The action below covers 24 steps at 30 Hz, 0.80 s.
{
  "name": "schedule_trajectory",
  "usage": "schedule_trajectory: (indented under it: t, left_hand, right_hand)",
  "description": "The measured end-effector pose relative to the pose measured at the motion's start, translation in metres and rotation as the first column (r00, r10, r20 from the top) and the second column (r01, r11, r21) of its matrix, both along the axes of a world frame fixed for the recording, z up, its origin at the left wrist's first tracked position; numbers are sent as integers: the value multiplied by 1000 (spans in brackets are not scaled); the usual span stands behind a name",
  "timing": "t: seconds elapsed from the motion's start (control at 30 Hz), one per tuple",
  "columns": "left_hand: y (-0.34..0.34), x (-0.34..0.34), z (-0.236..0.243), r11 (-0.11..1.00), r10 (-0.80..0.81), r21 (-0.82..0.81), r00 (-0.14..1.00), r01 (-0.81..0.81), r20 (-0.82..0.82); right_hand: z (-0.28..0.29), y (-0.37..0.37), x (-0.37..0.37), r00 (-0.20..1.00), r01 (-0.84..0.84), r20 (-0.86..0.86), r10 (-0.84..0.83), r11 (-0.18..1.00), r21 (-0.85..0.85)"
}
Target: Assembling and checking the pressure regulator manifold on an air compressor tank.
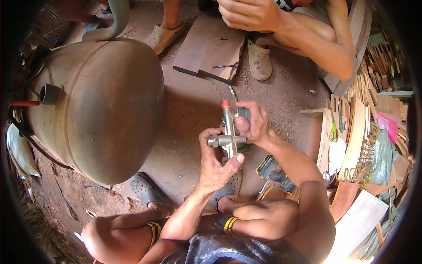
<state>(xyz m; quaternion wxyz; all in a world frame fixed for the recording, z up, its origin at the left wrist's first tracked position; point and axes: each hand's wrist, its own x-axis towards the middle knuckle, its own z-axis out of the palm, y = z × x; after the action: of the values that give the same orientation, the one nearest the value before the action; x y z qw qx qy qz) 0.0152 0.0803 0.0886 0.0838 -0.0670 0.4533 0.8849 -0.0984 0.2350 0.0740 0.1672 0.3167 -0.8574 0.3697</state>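
Note:
A silvery metal cross-shaped pipe fitting (230,127) with a red tip (226,103) is held upright in front of me. My left hand (214,169) wraps round its lower part from the left, the thumb near the bottom end. On the other side, my right hand (258,124) has its fingers closed on a dark round piece (243,114), which looks like a gauge, against the fitting's upper right side. Whether that piece is joined to the fitting is hard to tell. Part of a green ring shows behind the fitting.
A large rusty metal tank (114,110) stands at left. Across from me another person's arm (303,39) reaches in above a wooden board (211,44). A yellow-and-black power tool (272,169) lies by my right knee. At right are green-handled scissors (333,132), a coiled hose (367,154) and wood pieces.

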Motion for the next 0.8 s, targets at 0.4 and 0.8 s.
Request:
schedule_trajectory:
  t: [0.4,0.8]
  left_hand:
    - [-13,-9,-18,992,21,-127,997,-11,77]
    - [-6,-6,-21,876,-45,-459,921,-150,-386]
  right_hand:
    - [7,-6,-7,850,56,525,-39,998,-17]
    - [21,2,-4,111,372,974,197,901,-224]
